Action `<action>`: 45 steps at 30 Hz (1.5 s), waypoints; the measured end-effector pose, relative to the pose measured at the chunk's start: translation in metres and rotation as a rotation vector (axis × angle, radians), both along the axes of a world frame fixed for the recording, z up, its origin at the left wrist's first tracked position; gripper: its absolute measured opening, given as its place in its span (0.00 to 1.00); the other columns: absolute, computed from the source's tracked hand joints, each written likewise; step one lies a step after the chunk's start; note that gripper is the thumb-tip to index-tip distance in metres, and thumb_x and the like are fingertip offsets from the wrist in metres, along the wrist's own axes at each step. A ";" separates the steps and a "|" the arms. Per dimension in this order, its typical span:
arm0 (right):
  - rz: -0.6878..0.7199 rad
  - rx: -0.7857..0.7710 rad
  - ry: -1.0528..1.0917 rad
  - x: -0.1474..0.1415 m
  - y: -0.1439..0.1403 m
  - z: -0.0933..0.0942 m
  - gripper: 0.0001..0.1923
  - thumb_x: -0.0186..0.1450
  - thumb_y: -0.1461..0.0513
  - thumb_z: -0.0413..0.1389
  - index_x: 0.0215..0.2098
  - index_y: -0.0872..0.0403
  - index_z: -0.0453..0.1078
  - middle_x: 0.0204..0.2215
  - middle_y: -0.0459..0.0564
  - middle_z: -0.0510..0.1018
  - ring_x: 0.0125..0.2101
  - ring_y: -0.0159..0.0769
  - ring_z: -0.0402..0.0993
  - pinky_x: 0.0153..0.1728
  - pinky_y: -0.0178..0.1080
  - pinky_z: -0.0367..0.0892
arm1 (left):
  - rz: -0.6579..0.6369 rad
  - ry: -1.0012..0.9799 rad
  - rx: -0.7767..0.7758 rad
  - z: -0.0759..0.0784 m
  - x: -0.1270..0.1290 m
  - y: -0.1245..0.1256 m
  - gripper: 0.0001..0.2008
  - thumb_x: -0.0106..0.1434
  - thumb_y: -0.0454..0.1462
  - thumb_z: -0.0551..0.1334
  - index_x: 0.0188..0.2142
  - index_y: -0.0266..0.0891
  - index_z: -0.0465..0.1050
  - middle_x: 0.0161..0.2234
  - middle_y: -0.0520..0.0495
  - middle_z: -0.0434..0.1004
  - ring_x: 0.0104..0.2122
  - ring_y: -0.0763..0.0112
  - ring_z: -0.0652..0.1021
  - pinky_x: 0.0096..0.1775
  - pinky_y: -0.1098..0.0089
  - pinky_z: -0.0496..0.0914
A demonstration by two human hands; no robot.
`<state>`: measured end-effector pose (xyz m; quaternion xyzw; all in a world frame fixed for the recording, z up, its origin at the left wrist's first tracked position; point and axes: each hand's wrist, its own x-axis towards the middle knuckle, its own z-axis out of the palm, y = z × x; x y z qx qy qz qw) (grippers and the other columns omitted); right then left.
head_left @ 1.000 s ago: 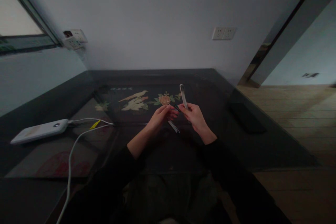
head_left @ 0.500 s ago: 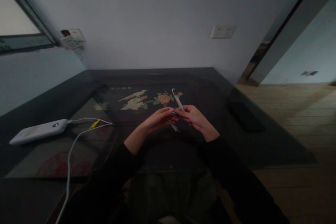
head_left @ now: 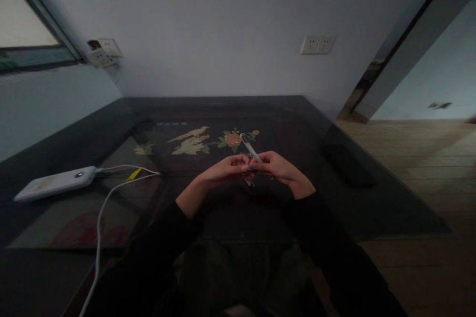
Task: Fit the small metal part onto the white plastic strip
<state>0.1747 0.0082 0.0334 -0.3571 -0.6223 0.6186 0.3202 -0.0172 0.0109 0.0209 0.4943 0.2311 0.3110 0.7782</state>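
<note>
White pen pinched in right hand, tip poking up and away; left hand gripping its lower end too, fingertips meeting above dark glass counter.

Landmark: dark table with bird-and-flower inlay
Far left on it: white power bank
From power bank: white cable trailing over near edge
Right side: black flat object
Wall behind: double socket
</note>
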 end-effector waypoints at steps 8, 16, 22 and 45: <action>-0.069 0.072 0.048 -0.001 0.002 -0.002 0.16 0.55 0.53 0.63 0.32 0.57 0.75 0.19 0.42 0.70 0.14 0.21 0.50 0.15 0.30 0.41 | 0.089 -0.027 0.011 -0.002 0.000 0.004 0.19 0.47 0.39 0.74 0.33 0.36 0.67 0.31 0.50 0.76 0.33 0.71 0.79 0.41 0.68 0.71; -0.219 0.268 0.098 -0.009 0.002 -0.001 0.17 0.53 0.57 0.65 0.40 0.54 0.75 0.30 0.46 0.76 0.24 0.27 0.66 0.25 0.32 0.61 | 0.275 -0.147 -0.006 -0.002 0.001 0.009 0.16 0.50 0.39 0.72 0.32 0.37 0.67 0.47 0.43 0.76 0.38 0.70 0.79 0.46 0.66 0.70; -0.281 0.436 0.014 -0.011 0.000 0.000 0.15 0.52 0.56 0.66 0.35 0.55 0.74 0.26 0.43 0.72 0.25 0.29 0.64 0.27 0.34 0.60 | 0.259 -0.103 -0.014 -0.002 0.004 0.006 0.17 0.48 0.38 0.73 0.33 0.37 0.69 0.42 0.46 0.76 0.35 0.72 0.78 0.41 0.69 0.71; -0.471 0.474 0.044 -0.011 0.001 0.000 0.19 0.65 0.49 0.52 0.44 0.54 0.72 0.21 0.42 0.64 0.19 0.26 0.56 0.18 0.32 0.52 | 0.583 -0.236 0.131 0.011 -0.005 0.010 0.13 0.53 0.41 0.70 0.36 0.38 0.77 0.39 0.47 0.79 0.36 0.73 0.77 0.42 0.70 0.72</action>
